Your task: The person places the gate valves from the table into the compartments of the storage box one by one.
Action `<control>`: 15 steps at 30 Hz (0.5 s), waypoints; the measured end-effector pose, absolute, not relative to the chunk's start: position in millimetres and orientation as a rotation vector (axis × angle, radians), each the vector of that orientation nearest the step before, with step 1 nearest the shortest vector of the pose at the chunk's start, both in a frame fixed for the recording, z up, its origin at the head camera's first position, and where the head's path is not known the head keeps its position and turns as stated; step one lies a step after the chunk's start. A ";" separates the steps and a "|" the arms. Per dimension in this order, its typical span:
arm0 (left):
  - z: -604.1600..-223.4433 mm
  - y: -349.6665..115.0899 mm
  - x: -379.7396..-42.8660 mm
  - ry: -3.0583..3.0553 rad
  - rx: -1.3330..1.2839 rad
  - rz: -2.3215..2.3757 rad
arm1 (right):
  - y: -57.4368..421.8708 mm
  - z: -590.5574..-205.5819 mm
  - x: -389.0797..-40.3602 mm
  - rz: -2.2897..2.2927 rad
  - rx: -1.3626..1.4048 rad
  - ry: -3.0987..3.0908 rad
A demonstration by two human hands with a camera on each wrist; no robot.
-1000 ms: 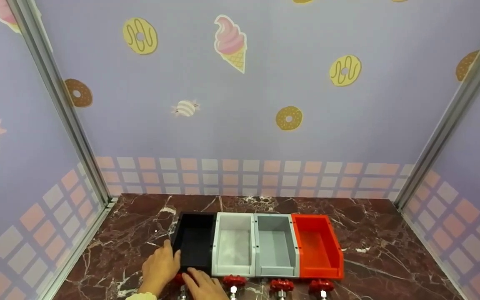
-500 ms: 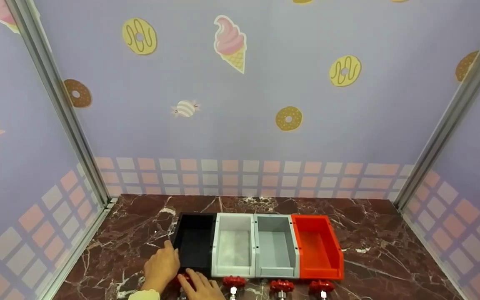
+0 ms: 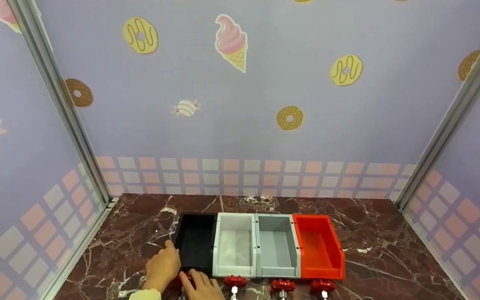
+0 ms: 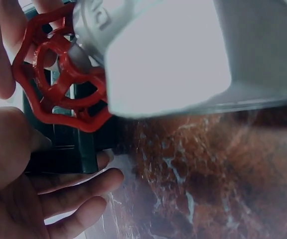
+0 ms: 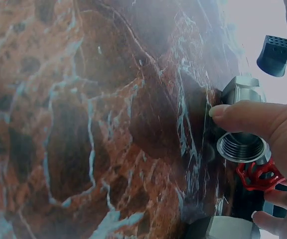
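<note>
In the head view, my left hand point(image 3: 163, 264) holds the left side of the black bin point(image 3: 196, 243), its index finger laid along the outside wall. The left wrist view has the thumb at the bin's edge and several fingers stretched beneath. My right hand point(image 3: 201, 287) is at the leftmost valve, right in front of that bin. Its fingers grip the red handwheel point(image 4: 59, 92), partly covering it from above. In the right wrist view, the thumb point(image 5: 238, 115) lies across the metal valve body point(image 5: 245, 85), whose threaded opening point(image 5: 240, 148) faces the camera.
White point(image 3: 235, 246), grey point(image 3: 275, 248) and orange-red point(image 3: 317, 246) bins stand in a row beside the black one. Red-wheeled valves point(image 3: 235, 281), point(image 3: 283, 285), point(image 3: 323, 286) line their fronts. The dark marbled tabletop point(image 3: 373, 233) ends at patterned walls.
The fingers of my right hand have shifted slightly left over the handwheel, showing red between them. My left hand has edged a little to the right; the bins keep their places.
</note>
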State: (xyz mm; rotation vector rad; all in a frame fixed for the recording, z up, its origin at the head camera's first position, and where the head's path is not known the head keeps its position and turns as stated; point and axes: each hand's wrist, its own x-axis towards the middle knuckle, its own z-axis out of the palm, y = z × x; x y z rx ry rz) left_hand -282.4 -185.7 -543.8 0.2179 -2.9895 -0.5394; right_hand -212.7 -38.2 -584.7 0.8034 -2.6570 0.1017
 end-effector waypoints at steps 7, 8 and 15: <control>-544.1 -185.2 -280.4 -2.997 0.210 -0.537 | -40.0 -591.7 -214.7 0.081 0.756 -2.511; -543.8 -184.9 -280.5 -3.004 0.211 -0.537 | -39.4 -590.7 -215.0 0.091 0.766 -2.528; -544.4 -185.3 -281.5 -3.039 0.233 -0.563 | -35.0 -584.0 -215.5 0.126 0.871 -2.578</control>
